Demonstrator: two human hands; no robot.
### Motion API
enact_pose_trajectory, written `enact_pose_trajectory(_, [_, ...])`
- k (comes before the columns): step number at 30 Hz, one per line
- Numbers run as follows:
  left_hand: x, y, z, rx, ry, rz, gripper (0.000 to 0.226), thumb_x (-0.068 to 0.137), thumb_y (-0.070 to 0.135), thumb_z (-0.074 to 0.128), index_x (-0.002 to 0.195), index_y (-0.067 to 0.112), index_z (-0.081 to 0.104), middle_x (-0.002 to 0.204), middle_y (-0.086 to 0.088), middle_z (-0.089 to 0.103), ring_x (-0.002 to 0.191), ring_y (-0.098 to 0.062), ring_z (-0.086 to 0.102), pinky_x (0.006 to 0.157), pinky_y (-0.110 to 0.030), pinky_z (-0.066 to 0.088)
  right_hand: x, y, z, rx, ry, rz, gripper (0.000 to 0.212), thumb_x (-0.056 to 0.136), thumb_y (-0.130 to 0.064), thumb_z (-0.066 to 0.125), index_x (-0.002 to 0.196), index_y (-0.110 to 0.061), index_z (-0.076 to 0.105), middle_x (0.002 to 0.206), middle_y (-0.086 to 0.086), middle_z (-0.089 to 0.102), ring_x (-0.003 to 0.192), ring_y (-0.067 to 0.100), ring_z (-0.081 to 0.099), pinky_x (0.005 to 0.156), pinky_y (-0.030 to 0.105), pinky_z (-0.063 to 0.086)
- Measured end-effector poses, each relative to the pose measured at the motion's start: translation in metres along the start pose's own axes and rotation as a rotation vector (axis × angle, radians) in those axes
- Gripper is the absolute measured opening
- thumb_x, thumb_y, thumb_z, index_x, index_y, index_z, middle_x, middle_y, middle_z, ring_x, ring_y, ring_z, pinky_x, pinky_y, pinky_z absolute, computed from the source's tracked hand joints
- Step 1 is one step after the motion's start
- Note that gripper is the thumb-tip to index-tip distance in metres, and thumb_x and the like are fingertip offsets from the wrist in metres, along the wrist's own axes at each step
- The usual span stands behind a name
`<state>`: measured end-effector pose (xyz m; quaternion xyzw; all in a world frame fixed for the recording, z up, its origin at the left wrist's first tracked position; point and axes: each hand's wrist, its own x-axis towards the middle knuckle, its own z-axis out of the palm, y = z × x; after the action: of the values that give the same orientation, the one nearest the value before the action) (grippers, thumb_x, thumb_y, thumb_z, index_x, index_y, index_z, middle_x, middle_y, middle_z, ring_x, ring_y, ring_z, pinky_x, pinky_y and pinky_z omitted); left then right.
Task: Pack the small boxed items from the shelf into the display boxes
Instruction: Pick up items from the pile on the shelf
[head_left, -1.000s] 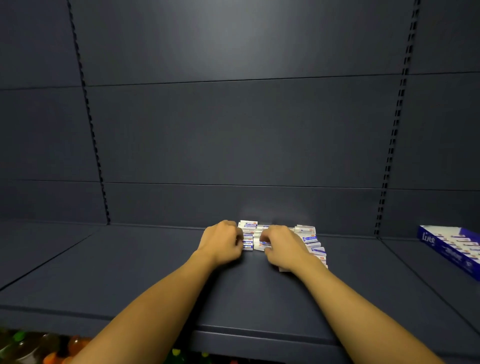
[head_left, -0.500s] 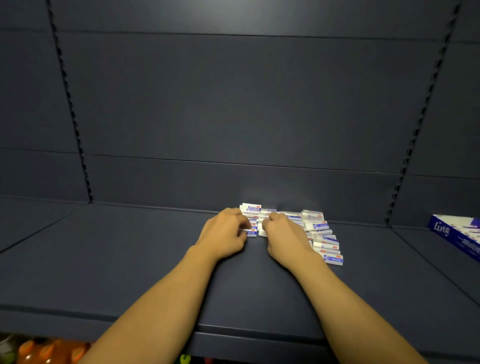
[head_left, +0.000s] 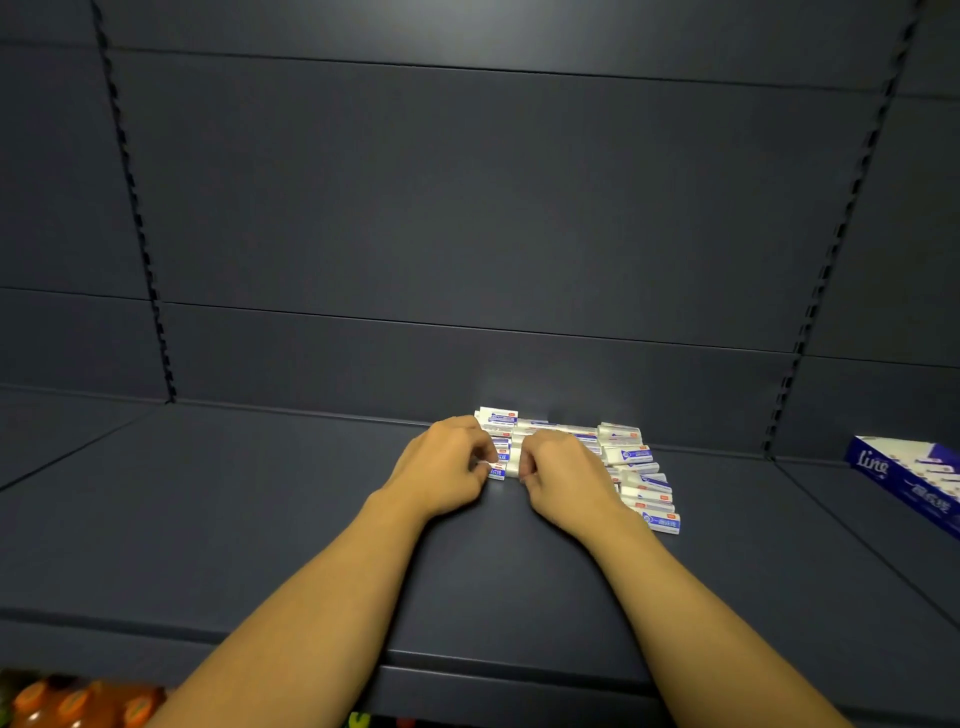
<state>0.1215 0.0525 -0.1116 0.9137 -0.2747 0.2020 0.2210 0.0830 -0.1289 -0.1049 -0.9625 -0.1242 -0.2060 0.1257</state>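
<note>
Nearest me, orange-capped bottles (head_left: 78, 701) showed below the front edge of the dark shelf (head_left: 260, 519). Two bare forearms reached across that shelf. The left hand (head_left: 441, 470) and right hand (head_left: 563, 473) sat knuckles-up, close together, fingers curled onto the front of a cluster of small white-and-blue boxes (head_left: 631, 475). The left fingers seemed to pinch one box; the right hand's exact hold I could not tell. The cluster lay towards the shelf's back panel, spilling forward to the right of the hands. Far right on the shelf stood a blue display box (head_left: 904, 473), well apart. I judged the gathering step under way; next, a handful needed lifting and carrying right to that box.
</note>
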Motion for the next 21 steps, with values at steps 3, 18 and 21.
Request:
enact_pose_trajectory(3, [-0.002, -0.001, -0.001, -0.015, -0.01, -0.003, 0.013, 0.086, 0.019, 0.062, 0.094, 0.026, 0.07, 0.098, 0.015, 0.057, 0.095, -0.01, 0.056, 0.074, -0.028, 0.047, -0.001, 0.01, -0.001, 0.122, 0.024, 0.007, 0.014, 0.081, -0.012, 0.071, 0.078, -0.023, 0.063, 0.09, -0.013, 0.057, 0.089, 0.012, 0.055, 0.077, 0.034, 0.05])
enact_pose_trajectory(18, [-0.001, -0.005, 0.001, -0.029, -0.051, -0.014, 0.014, 0.092, 0.017, 0.067, 0.103, 0.024, 0.071, 0.1, 0.014, 0.056, 0.101, -0.012, 0.056, 0.088, -0.039, 0.051, 0.0, 0.014, -0.001, 0.018, 0.02, 0.015, 0.018, 0.09, -0.01, 0.061, 0.097, -0.026, 0.066, 0.104, -0.01, 0.063, 0.102, 0.015, 0.057, 0.078, 0.031, 0.047])
enact_pose_trajectory(21, [-0.001, -0.006, 0.001, -0.027, -0.045, -0.03, 0.014, 0.091, 0.016, 0.068, 0.102, 0.024, 0.071, 0.099, 0.014, 0.056, 0.1, -0.012, 0.056, 0.088, -0.038, 0.052, 0.002, 0.012, -0.001, -0.008, 0.008, 0.018, 0.029, 0.09, -0.006, 0.059, 0.11, -0.025, 0.067, 0.113, -0.007, 0.063, 0.11, 0.017, 0.056, 0.083, 0.032, 0.049])
